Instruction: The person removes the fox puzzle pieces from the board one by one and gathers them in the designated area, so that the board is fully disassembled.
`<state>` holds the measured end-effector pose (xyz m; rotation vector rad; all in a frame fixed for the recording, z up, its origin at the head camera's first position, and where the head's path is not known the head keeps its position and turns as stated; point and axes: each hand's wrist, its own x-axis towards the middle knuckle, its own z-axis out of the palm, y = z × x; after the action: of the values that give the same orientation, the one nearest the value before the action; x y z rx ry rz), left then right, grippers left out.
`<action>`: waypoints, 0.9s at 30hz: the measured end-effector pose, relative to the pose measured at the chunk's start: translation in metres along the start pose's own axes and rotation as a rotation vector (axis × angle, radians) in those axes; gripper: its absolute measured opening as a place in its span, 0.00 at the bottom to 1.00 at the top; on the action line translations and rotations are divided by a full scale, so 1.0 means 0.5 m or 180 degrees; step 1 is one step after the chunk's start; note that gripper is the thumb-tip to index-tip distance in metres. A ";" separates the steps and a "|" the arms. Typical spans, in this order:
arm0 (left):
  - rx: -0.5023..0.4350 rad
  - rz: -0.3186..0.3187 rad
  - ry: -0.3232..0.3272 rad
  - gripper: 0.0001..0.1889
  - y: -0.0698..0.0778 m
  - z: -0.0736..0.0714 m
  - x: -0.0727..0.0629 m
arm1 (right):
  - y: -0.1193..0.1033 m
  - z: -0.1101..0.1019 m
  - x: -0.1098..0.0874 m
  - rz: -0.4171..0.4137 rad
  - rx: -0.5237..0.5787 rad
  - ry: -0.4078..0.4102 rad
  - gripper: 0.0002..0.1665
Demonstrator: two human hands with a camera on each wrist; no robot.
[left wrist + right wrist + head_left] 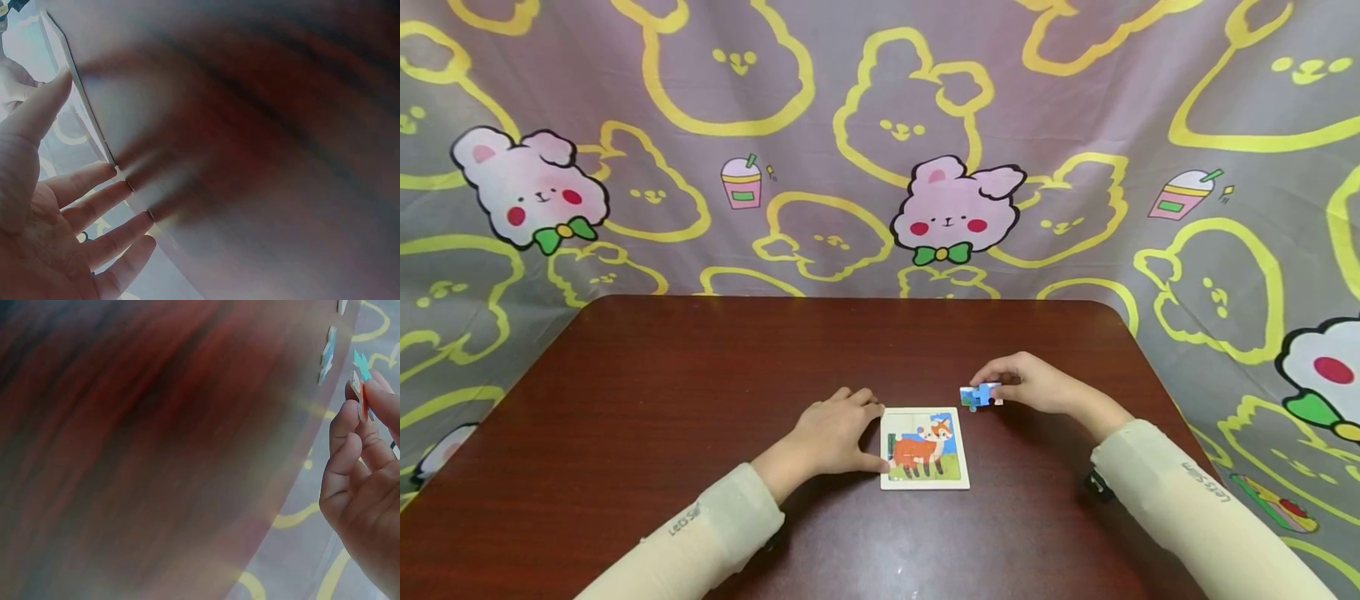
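Observation:
A small jigsaw puzzle board [925, 485] with a pale frame and a fox picture lies flat on the table. Its upper left part shows bare backing. My left hand [827, 437] touches the board's left edge; in the left wrist view its thumb and fingers are spread along that edge [81, 87]. Right of the board's top corner, my right hand [1030, 385] pinches a puzzle piece [361, 400] between thumb and fingers. Loose blue puzzle pieces [979, 395] lie by its fingertips; the right wrist view shows them edge-on [328, 355].
The dark red-brown table [737, 358] extends around the board. A curtain [820, 167] with yellow outlines and cartoon animals hangs behind it and on both sides. A dark strap [1099, 485] shows beneath the right sleeve cuff.

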<state>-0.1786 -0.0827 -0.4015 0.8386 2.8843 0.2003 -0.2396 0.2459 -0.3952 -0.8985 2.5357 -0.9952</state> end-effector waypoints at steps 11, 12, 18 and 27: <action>-0.0009 0.0025 0.0019 0.42 -0.001 0.000 0.001 | 0.031 -0.011 -0.014 0.0030 -0.0005 0.0045 0.14; -0.0004 0.0025 0.0020 0.42 -0.001 0.000 0.001 | 0.033 -0.012 -0.014 0.0046 -0.0001 0.0033 0.14; 0.0015 0.0030 0.0026 0.42 0.000 0.000 0.002 | 0.036 -0.012 -0.016 0.0147 -0.0058 0.0030 0.15; -0.0008 0.0015 0.0012 0.43 0.000 -0.001 0.002 | 0.038 -0.002 -0.017 0.0206 -0.0245 0.0122 0.16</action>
<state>-0.1795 -0.0823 -0.4011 0.8453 2.8851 0.2061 -0.2422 0.2626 -0.4073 -0.8198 2.6333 -0.9099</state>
